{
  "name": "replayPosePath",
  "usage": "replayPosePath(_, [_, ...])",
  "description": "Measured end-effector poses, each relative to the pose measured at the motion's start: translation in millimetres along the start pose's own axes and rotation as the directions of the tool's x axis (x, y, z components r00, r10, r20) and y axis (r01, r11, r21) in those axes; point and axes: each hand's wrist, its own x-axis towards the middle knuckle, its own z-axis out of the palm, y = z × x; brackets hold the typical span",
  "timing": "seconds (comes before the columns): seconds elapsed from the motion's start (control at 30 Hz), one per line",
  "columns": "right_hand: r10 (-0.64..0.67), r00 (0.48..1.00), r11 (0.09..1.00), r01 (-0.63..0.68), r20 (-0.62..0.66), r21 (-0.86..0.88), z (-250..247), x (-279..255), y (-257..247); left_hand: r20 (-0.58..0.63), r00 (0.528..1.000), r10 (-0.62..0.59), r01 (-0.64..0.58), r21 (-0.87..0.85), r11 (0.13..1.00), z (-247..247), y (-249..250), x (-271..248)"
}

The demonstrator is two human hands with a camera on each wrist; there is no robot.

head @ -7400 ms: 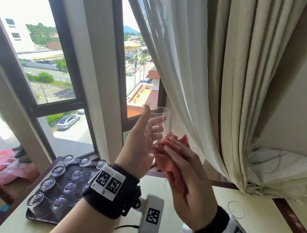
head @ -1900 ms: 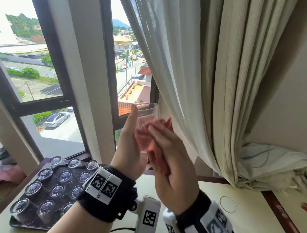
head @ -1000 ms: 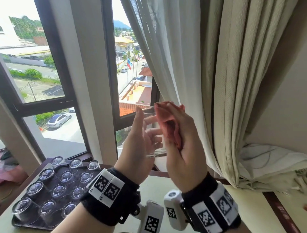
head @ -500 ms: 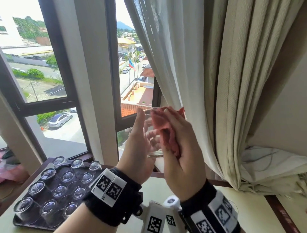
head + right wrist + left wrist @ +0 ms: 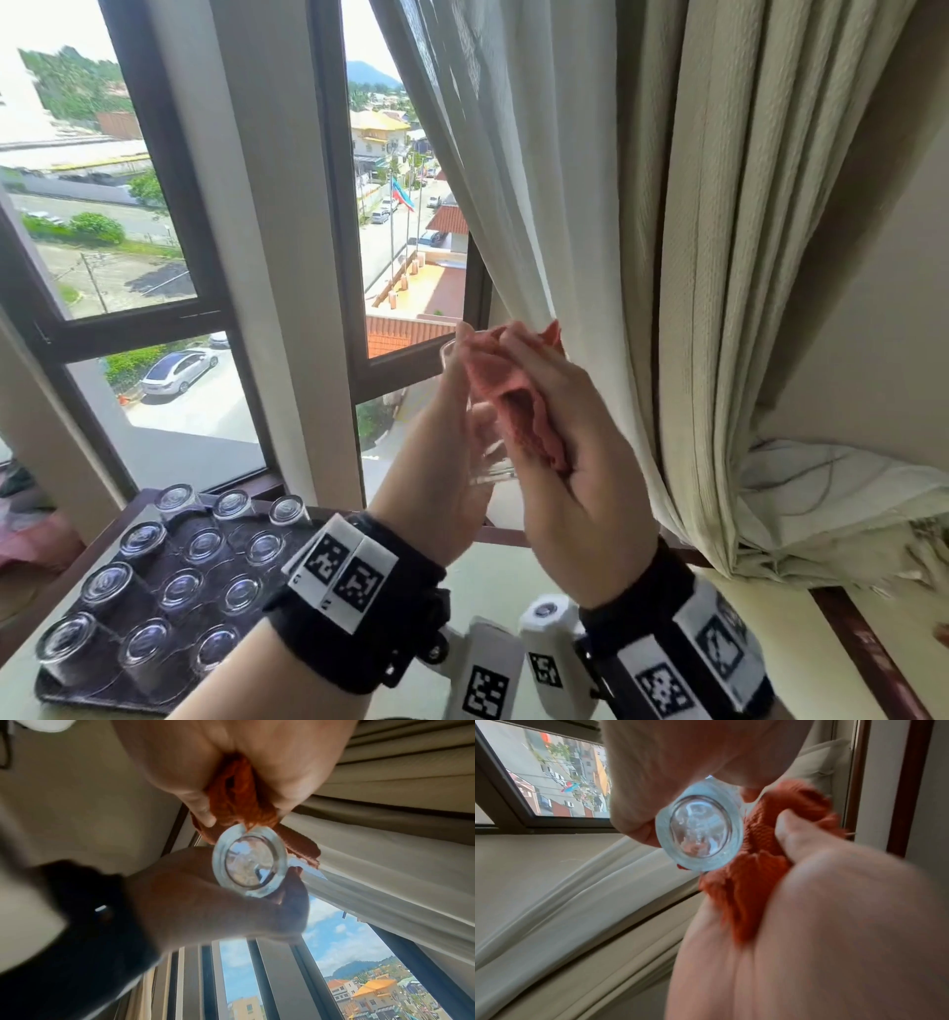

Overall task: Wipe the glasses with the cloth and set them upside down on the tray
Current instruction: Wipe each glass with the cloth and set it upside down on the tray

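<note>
A clear glass (image 5: 487,452) is held upright at chest height in front of the window; its thick base shows in the left wrist view (image 5: 699,833) and the right wrist view (image 5: 250,862). My left hand (image 5: 441,462) grips the glass around its side. My right hand (image 5: 565,442) clutches a bunched orange-pink cloth (image 5: 513,395) and presses it against the glass's right side up to the rim. The cloth (image 5: 759,850) lies between my right palm and the glass. Low on the left, a dark tray (image 5: 67,691) carries several glasses (image 5: 149,539) standing upside down.
A cream curtain (image 5: 667,257) hangs close behind and right of my hands. The window frame (image 5: 334,205) stands just beyond the glass. A pale tabletop (image 5: 770,642) with a dark wooden edge (image 5: 862,658) lies below.
My right hand slid the cloth from low on the glass up to its rim and keeps rubbing the side. The left hand holds the glass in much the same place.
</note>
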Motion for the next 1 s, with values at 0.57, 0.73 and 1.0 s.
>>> replayPosePath(0.57, [-0.041,0.998,0.997,0.043,0.037,-0.063,5.7,-18.2,2.6,0.007,0.999,0.034,-0.034,-0.021,0.999,-6.1,3.8,0.8])
replayPosePath(0.73, [0.077,0.997,0.997,-0.077,0.030,0.000,-0.9,-46.7,15.6,-0.117,0.993,0.023,-0.019,0.030,0.999,-16.5,3.8,4.9])
replayPosePath(1.0, [0.014,1.000,1.000,-0.014,-0.023,-0.010,-2.3,-9.6,6.4,0.018,0.999,0.026,-0.026,-0.033,0.999,-5.1,-5.9,5.4])
